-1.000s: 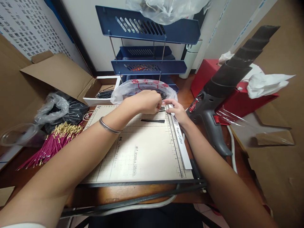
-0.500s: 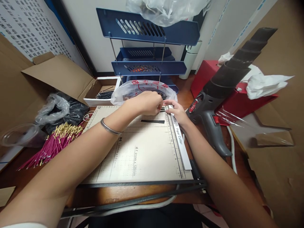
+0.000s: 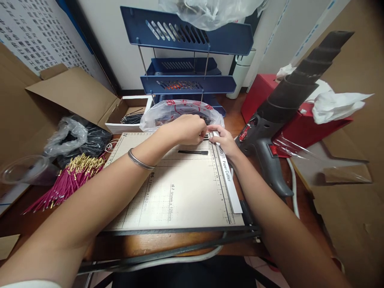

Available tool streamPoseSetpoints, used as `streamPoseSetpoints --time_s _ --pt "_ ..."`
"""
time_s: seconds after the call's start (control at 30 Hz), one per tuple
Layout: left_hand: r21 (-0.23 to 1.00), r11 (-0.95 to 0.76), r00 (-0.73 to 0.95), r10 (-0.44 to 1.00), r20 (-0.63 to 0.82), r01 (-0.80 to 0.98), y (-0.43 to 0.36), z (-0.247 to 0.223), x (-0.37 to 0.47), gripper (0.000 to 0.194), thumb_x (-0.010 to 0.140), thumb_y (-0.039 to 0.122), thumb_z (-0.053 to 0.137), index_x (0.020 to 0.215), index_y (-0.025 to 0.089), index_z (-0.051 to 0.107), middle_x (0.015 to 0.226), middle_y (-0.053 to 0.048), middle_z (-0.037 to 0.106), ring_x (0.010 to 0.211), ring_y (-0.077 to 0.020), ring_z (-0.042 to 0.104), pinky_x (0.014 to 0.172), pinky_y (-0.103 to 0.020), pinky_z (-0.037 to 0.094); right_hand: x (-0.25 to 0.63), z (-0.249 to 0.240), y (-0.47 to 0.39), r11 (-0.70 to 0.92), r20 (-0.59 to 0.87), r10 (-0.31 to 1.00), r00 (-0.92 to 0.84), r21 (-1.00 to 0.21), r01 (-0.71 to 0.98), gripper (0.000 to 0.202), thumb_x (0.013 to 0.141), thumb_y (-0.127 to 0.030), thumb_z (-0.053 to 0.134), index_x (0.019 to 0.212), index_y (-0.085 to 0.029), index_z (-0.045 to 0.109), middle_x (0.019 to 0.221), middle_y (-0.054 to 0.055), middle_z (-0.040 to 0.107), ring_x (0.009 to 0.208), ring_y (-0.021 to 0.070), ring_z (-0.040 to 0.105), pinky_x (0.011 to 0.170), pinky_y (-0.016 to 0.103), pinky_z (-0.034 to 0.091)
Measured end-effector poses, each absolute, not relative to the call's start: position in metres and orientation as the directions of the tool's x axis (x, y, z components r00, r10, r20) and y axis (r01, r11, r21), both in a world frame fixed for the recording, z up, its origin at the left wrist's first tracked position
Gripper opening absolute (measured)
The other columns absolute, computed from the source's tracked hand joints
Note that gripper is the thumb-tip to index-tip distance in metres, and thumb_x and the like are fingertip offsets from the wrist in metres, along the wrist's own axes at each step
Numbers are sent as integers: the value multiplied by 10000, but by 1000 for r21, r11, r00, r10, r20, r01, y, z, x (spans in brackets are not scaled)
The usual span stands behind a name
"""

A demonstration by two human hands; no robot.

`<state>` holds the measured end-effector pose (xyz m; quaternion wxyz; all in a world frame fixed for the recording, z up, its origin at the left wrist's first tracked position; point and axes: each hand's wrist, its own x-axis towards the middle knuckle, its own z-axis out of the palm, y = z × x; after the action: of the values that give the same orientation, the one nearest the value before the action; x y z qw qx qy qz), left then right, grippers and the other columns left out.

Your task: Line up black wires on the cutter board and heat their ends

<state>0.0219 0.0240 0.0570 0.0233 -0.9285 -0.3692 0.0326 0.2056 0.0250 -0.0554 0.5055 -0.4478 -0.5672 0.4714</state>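
Above the far right corner of the paper cutter's cream board (image 3: 186, 192), my two hands meet. My left hand (image 3: 192, 130) is closed in a pinch, its fingertips turned down and mostly hidden by the knuckles. My right hand (image 3: 224, 141) reaches in beside the cutter's white rail (image 3: 229, 180), thumb and forefinger bent toward the left fingertips. What either hand grips is too small and covered to make out. Short black pieces (image 3: 206, 137) show just beneath the fingers. Nearer to me, thin black strips (image 3: 193, 152) lie side by side on the board.
A clear plastic bag (image 3: 156, 116) stands behind the board, below a blue rack (image 3: 187, 85). To the left are magenta wires with gold ends (image 3: 75, 176) and an open box (image 3: 129, 126) of dark wires. A grey heat gun (image 3: 270, 140) and red tissue box (image 3: 255, 96) stand right.
Both hands keep almost the same place and pose. The whole view has shifted very slightly; the black strips lie where they were.
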Motion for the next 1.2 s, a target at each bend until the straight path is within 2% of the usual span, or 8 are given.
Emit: streamPoseSetpoints --time_s 0.27,0.6,0.7,0.8,0.97,1.2 --pt "-110 -717 715 696 -64 688 22 60 24 253 922 226 612 1008 208 850 906 -97 796 868 -236 720 717 -310 416 206 -56 26 151 148 985 -89 -988 33 489 553 -272 701 1039 -230 689 1165 67 744 1239 306 635 1158 485 441" --pt "-113 -716 712 698 -76 689 20 61 25 254 924 223 610 1000 207 852 937 -102 804 866 -240 712 739 -313 417 201 -51 20 131 131 989 -64 -991 1 479 529 -275 691 1006 -233 683 1115 57 746 1193 305 642 1110 468 474" --pt "-52 -728 726 686 -53 684 21 64 23 260 934 263 612 1018 200 850 925 -96 802 837 -220 692 727 -302 397 200 -48 18 128 128 991 -48 -992 2 474 516 -276 681 989 -235 682 1098 53 741 1182 300 638 1133 468 457" --pt "76 -746 750 660 -41 661 21 72 21 271 920 287 624 1035 181 845 867 -74 786 762 -184 650 698 -288 372 199 -47 18 134 134 990 -41 -991 16 462 514 -279 660 973 -233 685 1083 50 741 1167 295 637 1139 466 453" --pt "250 -760 800 577 -164 600 23 79 16 236 848 266 663 960 183 853 792 -35 753 658 -145 578 655 -286 355 200 -49 20 118 116 992 -46 -992 39 452 522 -287 642 969 -236 680 1087 50 740 1143 295 635 1102 466 465" --pt "259 -751 792 550 -265 607 24 70 17 196 796 243 684 896 217 850 805 -24 765 673 -157 598 661 -295 382 203 -52 23 120 117 992 -55 -992 49 483 539 -283 634 1015 -227 700 1148 54 736 1209 301 620 1145 467 434"
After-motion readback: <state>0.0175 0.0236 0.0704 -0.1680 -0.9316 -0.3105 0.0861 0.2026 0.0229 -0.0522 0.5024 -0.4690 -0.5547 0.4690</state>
